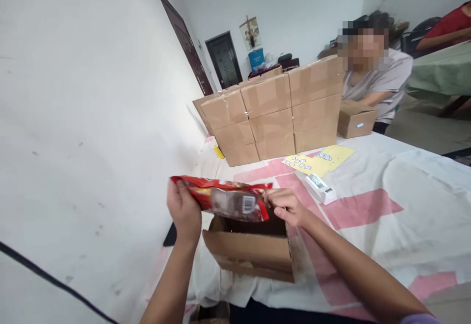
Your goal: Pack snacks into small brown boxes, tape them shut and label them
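Note:
A red food packet (224,200) with a clear window and a barcode label is stretched between my two hands. My left hand (184,209) grips its left end, thumb on the near face. At the other end, the fingers of my right hand (287,205) pinch the packet's edge. Directly below the packet stands an open cardboard box (250,255); its inside is mostly dark and partly hidden by the packet.
Stacked cardboard boxes (272,113) stand at the back of the cloth-covered table (368,177). Nearer lie a yellow sheet (333,160) with small white labels and a white device (319,188). Behind, a person (382,79) is beside another cardboard box (356,118). A wall (91,118) bounds the left.

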`<state>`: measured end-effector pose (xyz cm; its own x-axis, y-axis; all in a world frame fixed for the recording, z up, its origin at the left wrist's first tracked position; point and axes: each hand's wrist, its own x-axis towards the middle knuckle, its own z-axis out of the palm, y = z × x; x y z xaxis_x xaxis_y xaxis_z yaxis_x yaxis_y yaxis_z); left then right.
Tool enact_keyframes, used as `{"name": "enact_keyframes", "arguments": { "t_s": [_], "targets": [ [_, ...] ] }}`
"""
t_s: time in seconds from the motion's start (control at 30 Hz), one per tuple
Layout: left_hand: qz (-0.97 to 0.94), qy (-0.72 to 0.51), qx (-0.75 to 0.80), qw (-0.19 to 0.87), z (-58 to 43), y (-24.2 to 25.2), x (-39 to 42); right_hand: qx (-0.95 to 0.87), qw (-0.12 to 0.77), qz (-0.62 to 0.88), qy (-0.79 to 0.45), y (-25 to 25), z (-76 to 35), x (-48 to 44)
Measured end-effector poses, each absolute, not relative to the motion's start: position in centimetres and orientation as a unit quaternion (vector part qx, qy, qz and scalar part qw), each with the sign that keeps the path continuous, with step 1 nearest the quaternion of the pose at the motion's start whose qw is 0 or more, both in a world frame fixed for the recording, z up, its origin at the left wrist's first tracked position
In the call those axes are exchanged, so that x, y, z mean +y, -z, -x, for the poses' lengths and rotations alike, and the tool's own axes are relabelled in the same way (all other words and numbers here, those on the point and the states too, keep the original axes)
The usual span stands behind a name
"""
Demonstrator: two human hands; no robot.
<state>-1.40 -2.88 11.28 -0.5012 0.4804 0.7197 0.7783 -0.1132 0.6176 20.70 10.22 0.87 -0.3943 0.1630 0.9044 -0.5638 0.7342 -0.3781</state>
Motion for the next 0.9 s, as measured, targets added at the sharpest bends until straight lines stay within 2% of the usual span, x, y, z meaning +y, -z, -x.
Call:
{"name": "enact_keyframes", "arguments": {
  "t_s": [0.17, 0.43, 0.67, 0.8, 0.9],
  "targets": [
    [0.685, 0.288, -0.654, -0.140, 2.0, -10.1, -3.1, -0.752, 0.565, -0.123, -0.318, 0.0, -20.5, 9.8],
    [0.660, 0.202, -0.692, -0.212, 3.3, -10.1, -5.5, -0.745, 0.593, -0.138, -0.272, 1.8, -20.1, 9.5],
    [0.694, 0.022, -0.688, -0.211, 3.4, -10.4, -5.7, -0.764, 0.594, -0.137, -0.211, 2.8, -20.3, 9.2],
    [0.726, -0.001, -0.632, -0.271, 3.6, -10.3, -5.4, -0.764, 0.602, -0.124, -0.195, 2.9, -20.6, 8.8],
    [0.721, -0.004, -0.635, -0.276, 3.2, -10.2, -5.4, -0.767, 0.609, -0.101, -0.178, 3.0, -20.9, 8.8]
  ]
}}
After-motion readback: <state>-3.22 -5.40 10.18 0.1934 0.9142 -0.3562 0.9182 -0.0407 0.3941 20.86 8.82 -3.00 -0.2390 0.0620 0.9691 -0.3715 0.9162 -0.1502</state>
